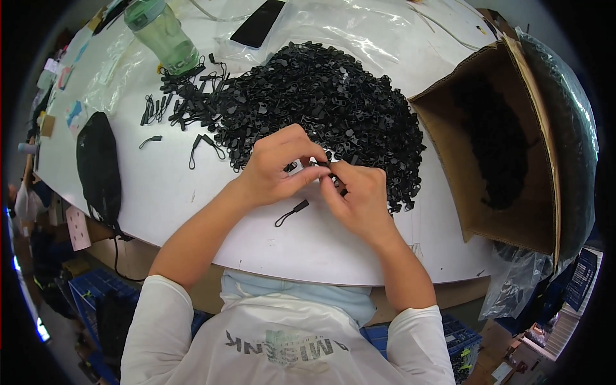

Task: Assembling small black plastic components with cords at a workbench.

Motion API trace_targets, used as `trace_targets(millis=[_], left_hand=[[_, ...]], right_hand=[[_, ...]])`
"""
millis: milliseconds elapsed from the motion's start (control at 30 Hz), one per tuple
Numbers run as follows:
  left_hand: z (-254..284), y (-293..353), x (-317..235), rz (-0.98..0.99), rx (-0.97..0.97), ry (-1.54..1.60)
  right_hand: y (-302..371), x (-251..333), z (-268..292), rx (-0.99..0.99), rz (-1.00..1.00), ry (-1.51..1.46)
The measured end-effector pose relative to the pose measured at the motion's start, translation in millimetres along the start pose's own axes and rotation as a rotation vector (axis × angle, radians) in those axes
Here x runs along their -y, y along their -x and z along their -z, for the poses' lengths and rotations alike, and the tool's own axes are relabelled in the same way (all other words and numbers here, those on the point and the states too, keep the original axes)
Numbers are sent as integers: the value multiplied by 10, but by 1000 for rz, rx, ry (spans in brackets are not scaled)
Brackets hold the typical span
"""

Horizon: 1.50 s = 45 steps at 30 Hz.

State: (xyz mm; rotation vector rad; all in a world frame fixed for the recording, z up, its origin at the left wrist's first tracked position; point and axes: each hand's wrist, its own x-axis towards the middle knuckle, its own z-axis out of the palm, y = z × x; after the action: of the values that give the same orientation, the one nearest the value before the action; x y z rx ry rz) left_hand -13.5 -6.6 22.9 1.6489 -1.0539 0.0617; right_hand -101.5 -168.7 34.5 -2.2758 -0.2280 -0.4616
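The left hand (280,168) and the right hand (362,196) meet just in front of the pile (321,102) of small black pieces on the white bench (192,215). Both hands are closed in a pinch, thumb against finger, on a small black part (323,165) held between the fingertips; the fingers partly hide it, and whether it is one piece or two cannot be told. One black looped pull (293,213) lies on the bench below the hands. More looped pulls (181,115) lie left of the pile, near the green bottle (168,40). An open cardboard box (471,205) stands at right.
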Motion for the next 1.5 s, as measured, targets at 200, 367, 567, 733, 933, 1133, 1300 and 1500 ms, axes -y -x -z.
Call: trace_targets(millis=[200, 367, 567, 733, 933, 1133, 1300, 1500], left_hand=[[-52, 15, -47, 382, -79, 336], [-59, 28, -25, 738, -111, 864], [-63, 32, -42, 713, -133, 815], [-69, 40, -89, 562, -134, 499], [-54, 30, -54, 736, -130, 1109], [-70, 62, -77, 823, -136, 1395], [-78, 74, -43, 793, -93, 1435], [-91, 105, -38, 762, -10, 1528]], right_hand=[[5, -7, -5, 0, 43, 49], [-1, -27, 6, -36, 90, 63], [6, -58, -19, -73, 126, 58], [12, -40, -44, -162, 162, 74], [11, -19, -20, -126, 87, -33], [-9, -46, -17, -87, 136, -107], [6, -64, 1, -43, 137, -91], [-3, -75, 74, -35, 227, -112]])
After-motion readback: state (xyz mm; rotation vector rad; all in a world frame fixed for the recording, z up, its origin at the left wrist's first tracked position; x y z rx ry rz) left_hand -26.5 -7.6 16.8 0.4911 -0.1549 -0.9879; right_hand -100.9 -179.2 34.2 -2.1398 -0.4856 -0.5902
